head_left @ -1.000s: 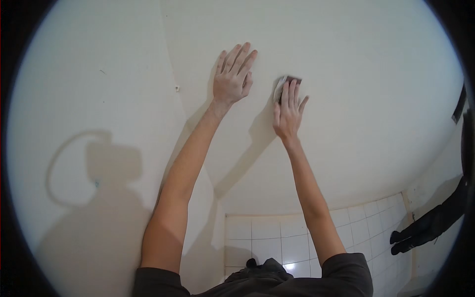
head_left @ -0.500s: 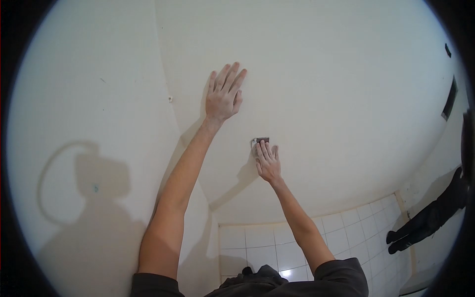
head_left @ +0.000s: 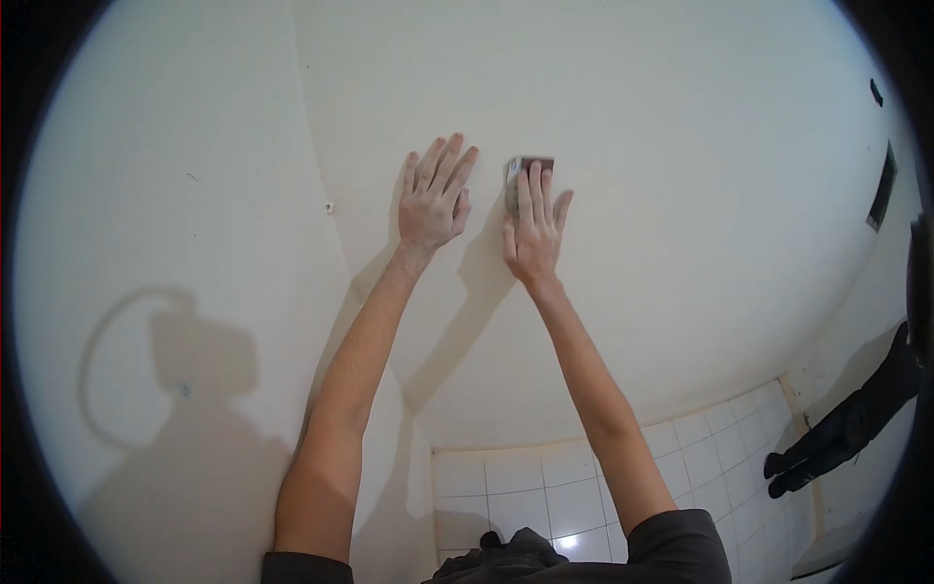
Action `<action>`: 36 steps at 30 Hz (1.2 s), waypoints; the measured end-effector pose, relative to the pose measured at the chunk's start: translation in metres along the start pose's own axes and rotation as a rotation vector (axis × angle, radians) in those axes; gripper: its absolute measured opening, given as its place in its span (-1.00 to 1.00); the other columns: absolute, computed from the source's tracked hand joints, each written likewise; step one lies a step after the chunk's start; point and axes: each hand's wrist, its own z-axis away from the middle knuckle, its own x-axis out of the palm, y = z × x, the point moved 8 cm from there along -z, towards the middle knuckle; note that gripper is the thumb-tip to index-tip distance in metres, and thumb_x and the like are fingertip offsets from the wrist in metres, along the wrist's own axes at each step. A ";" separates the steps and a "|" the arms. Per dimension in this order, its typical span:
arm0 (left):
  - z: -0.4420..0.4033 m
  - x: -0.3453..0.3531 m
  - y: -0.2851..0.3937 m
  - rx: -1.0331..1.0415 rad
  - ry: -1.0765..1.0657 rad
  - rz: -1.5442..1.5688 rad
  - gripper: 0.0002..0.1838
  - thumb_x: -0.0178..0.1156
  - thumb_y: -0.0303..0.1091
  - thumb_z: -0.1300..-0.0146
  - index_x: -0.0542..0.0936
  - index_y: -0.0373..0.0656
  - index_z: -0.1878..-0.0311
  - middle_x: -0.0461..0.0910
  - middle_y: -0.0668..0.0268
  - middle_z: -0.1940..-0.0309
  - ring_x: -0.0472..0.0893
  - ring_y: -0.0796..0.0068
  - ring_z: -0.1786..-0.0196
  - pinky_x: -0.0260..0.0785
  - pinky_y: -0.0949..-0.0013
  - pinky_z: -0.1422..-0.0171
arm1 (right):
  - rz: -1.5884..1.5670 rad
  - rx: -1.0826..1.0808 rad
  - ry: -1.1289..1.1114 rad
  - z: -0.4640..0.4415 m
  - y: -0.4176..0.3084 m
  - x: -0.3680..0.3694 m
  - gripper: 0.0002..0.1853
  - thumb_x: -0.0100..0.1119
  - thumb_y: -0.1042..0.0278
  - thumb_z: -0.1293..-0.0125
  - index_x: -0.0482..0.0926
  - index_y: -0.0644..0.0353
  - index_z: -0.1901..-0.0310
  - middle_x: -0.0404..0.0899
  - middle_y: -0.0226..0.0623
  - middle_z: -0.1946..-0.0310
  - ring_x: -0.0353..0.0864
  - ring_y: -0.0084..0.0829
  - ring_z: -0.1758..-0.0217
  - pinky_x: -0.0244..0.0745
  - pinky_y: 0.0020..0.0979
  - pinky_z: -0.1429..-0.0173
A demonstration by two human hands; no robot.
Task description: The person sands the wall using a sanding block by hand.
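Left wall: pale and mostly plain, with a few small marks (head_left: 195,178) showing on it; my shadow (head_left: 204,365) falls low down.
Corner fitting: a small white piece (head_left: 330,207) sits near where the two walls meet.
Left hand: mine (head_left: 430,207) is raised against the facing wall, fingers spread and nearly straight, holding nothing.
Pad: the brown-and-grey pad (head_left: 538,164) is on the facing wall, beneath my right fingers and beside my left hand.
Right hand: my fingers (head_left: 535,190) stretch over the pad rather than curl tightly, keeping hold of it against the surface.
Progress: I judge the pad to be in use, so this is unfinished; the facing wall (head_left: 681,195) looks evenly pale, and I cannot tell which parts are done or left.
Far right: another person's dark-clad legs (head_left: 856,414), well apart from me.
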 end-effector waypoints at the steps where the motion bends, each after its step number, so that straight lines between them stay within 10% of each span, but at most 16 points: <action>1: -0.001 0.000 0.000 0.005 0.002 0.002 -0.31 0.07 -0.25 -0.36 0.40 0.14 -0.60 0.26 0.34 -0.66 0.24 0.27 -0.67 -0.07 -0.12 -0.75 | 0.017 -0.009 -0.022 0.017 0.000 0.005 -0.25 0.09 0.29 -0.38 0.25 0.26 -0.59 0.17 -0.09 -0.66 0.08 -0.08 -0.74 -0.35 0.36 -0.71; 11: -0.001 0.000 0.000 0.019 0.009 -0.012 -0.31 0.07 -0.24 -0.37 0.40 0.14 -0.60 0.27 0.34 -0.65 0.24 0.26 -0.67 -0.07 -0.12 -0.75 | 0.124 -0.091 -0.234 0.168 0.013 0.043 -0.25 0.13 0.33 -0.39 0.23 0.27 -0.60 0.20 -0.04 -0.64 0.10 -0.09 -0.73 -0.20 0.35 -0.70; 23: 0.000 0.002 -0.001 0.012 0.019 -0.005 -0.31 0.08 -0.26 -0.36 0.39 0.17 -0.60 0.26 0.38 -0.66 0.23 0.30 -0.67 -0.07 -0.12 -0.75 | 0.123 -0.054 -0.041 -0.055 -0.010 -0.008 -0.16 0.03 0.57 -0.24 0.16 0.29 -0.62 0.12 0.04 -0.66 0.06 -0.01 -0.74 0.00 0.07 -0.74; 30: 0.002 0.001 -0.002 0.009 0.014 -0.004 -0.30 0.08 -0.24 -0.37 0.38 0.18 -0.61 0.25 0.38 -0.66 0.22 0.32 -0.68 -0.08 -0.10 -0.76 | 0.076 -0.147 -0.087 0.033 -0.008 0.011 -0.30 -0.04 0.65 -0.29 0.33 0.34 -0.54 0.29 0.07 -0.58 0.24 0.04 -0.66 0.19 0.06 -0.67; 36: 0.003 0.001 -0.001 0.013 -0.001 -0.002 -0.31 0.07 -0.22 -0.38 0.38 0.16 -0.61 0.24 0.36 -0.67 0.21 0.29 -0.68 -0.09 -0.11 -0.76 | -0.001 -0.046 -0.351 0.131 0.019 0.029 -0.16 -0.01 0.57 -0.18 0.16 0.44 -0.59 0.07 0.24 -0.64 0.00 0.23 -0.72 -0.05 0.17 -0.73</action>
